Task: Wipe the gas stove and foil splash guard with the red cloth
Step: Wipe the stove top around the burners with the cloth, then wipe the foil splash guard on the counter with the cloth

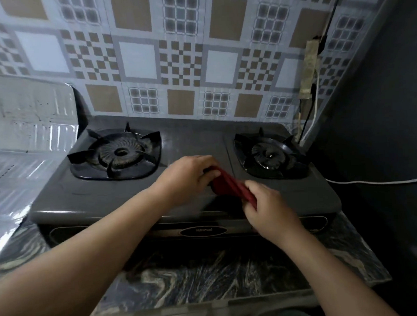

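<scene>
— Foil first, at the far left: what does it look like?
— Silvery foil splash guard stands along the left edge of the counter, folded, with dark specks on its upper panel.
— And next to it?
— A dark grey gas stove sits on the marbled counter, its left burner near the stove's back left corner.
— Where are the hands?
— Both are over the middle of the stove top. The left hand has its fingers curled shut around the upper end of the red cloth. The right hand, nearer the front edge, pinches the lower end, fingers closed on it. The cloth stretches between them, bunched into a strip.
— Further right?
— The right burner, then a white cable trailing off past the stove's right edge.
</scene>
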